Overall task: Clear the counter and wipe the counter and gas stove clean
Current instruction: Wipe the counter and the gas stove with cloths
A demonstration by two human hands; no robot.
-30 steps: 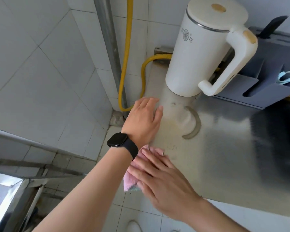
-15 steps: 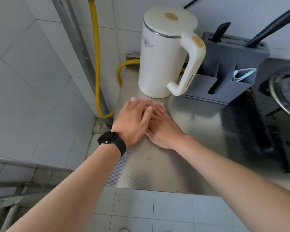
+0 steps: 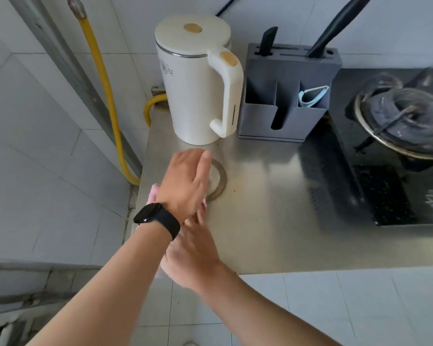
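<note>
The pink cloth (image 3: 153, 193) lies on the steel counter (image 3: 273, 221), largely hidden beneath the left hand (image 3: 185, 181). Only its edges are seen, so its long axis cannot be told. The left fingers are held straight and together, with nothing grasped; whether the cloth is pressed by the palm cannot be told. The right hand (image 3: 193, 250) is blurred and crossed under the left forearm, its fingers (image 3: 198, 221) stretched flat toward the cloth, with nothing clasped. A brownish ring mark (image 3: 221, 181) is seen just right of the left fingertips, and the kettle (image 3: 195, 91) just beyond them. The gas stove (image 3: 398, 151) is well off to the right. The ring is judged the next patch to be wiped, the cloth to be carried forward and rightward, and the left hand is the nearer.
</note>
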